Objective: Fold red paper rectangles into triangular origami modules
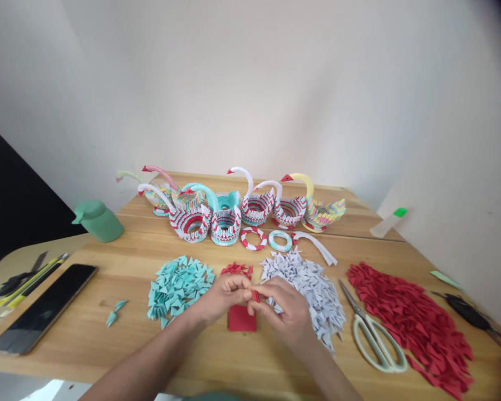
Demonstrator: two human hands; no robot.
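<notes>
Between my two hands is a small folded piece of red paper [256, 296]. My right hand [287, 309] pinches it between thumb and fingertips. From the other side, my left hand [222, 295] is closed on its near end, thumb against fingers. Just below them on the table lies a stack of red paper squares [242, 320], partly covered by the hands. Behind the fingers sits a small heap of red folded triangles [237, 269]. Teal folded triangles [179, 287] are piled to the left, and pale lilac-white ones [317, 295] to the right.
Several folded-paper swans [192, 223] stand along the back, with two paper rings [254, 230] and a loose white swan neck [317, 245] before them. Scissors [376, 340] and a large red triangle pile [413, 323] lie right; a phone [44, 309] and green container [99, 221] left.
</notes>
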